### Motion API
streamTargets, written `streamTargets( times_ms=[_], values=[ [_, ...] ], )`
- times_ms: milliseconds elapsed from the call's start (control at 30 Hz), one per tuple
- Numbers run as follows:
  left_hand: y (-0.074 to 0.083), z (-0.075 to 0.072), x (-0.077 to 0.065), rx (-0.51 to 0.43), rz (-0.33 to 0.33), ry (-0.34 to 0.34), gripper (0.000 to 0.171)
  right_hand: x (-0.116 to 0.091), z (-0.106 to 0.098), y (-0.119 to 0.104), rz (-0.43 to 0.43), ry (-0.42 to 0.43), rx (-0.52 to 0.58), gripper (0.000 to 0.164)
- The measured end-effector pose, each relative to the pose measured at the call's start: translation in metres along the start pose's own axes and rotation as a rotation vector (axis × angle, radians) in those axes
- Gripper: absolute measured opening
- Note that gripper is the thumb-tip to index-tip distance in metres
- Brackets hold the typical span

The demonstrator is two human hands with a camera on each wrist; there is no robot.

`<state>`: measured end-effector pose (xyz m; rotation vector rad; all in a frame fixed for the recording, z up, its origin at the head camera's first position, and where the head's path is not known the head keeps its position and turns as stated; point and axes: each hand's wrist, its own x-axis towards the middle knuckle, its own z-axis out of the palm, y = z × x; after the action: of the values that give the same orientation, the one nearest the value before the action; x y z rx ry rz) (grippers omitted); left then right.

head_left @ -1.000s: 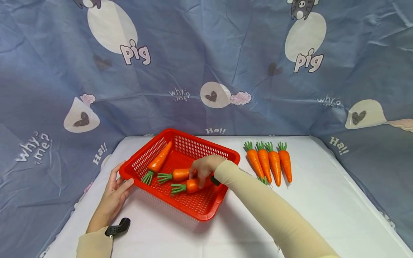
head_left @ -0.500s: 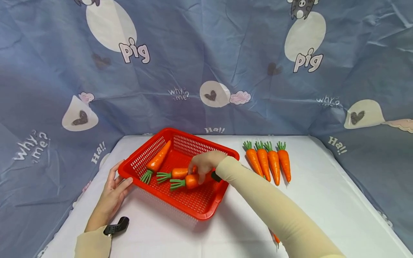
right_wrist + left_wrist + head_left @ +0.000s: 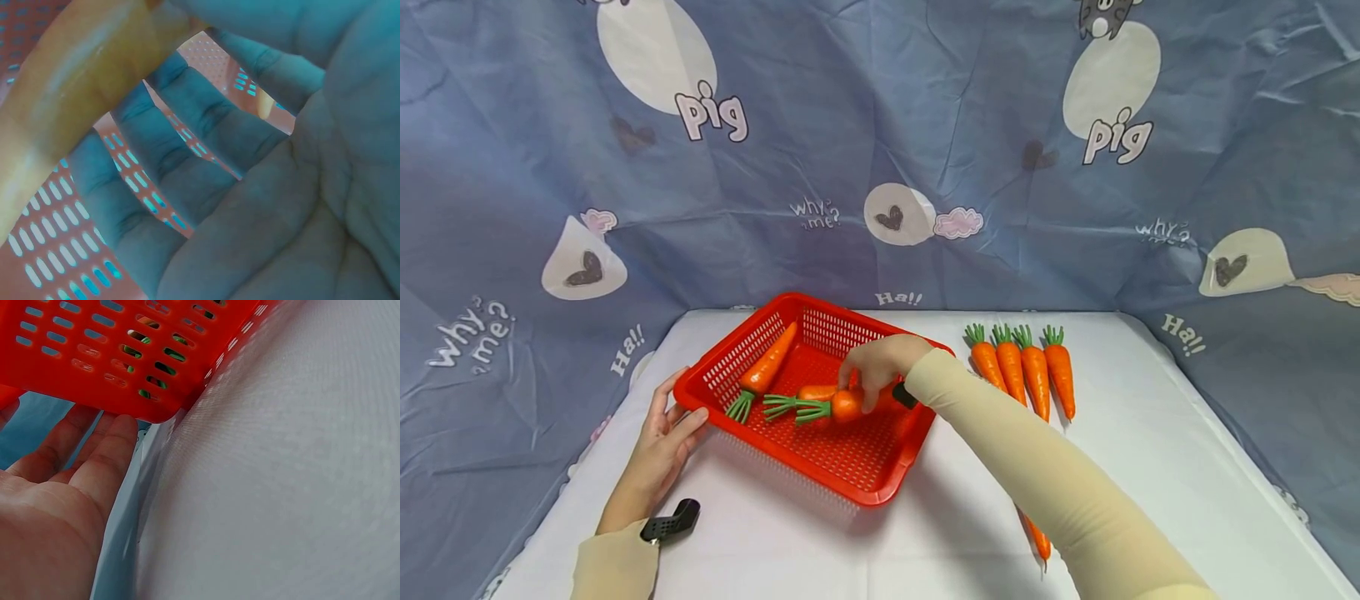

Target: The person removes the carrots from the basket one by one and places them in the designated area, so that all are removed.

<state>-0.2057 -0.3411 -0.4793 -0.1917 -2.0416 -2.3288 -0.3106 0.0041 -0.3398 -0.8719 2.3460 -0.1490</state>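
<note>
A blue printed backdrop stands behind a white table. A basket sits aslant toward the table's left edge. The left hand grips its left corner, thumb at the rim, presumably to steady it (whether that corner is lifted cannot be told). Inside, the right hand pinches one carrot between thumb and fingers at its thick end, probably the firmest hold. A second carrot lies just beyond, greens likewise leftward; contact between the two is unclear. A third carrot lies along the basket's left edge. Four carrots lie in a row toward the table's far edge, greens outward, apparently aligned on purpose. A loose carrot lies nearer the near edge, partly hidden by the right sleeve.
</note>
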Motion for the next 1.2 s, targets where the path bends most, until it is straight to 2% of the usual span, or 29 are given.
streamTargets(
  times_ms=[333,533,933,1200],
  values=[
    [0.001,0.001,0.001,-0.006,-0.005,0.003,0.074,-0.008,-0.008,0.005,-0.018,-0.002,0.048,0.042],
    [0.001,0.001,0.001,-0.006,-0.009,0.009,0.073,-0.013,-0.012,0.008,-0.046,0.006,0.031,0.04],
    [0.001,0.001,0.002,0.003,-0.014,0.008,0.073,-0.025,-0.022,0.008,-0.07,-0.004,0.029,0.044],
    [-0.002,-0.001,0.001,0.009,0.002,0.0,0.073,-0.036,-0.027,0.015,-0.064,0.033,0.026,0.046]
  ],
)
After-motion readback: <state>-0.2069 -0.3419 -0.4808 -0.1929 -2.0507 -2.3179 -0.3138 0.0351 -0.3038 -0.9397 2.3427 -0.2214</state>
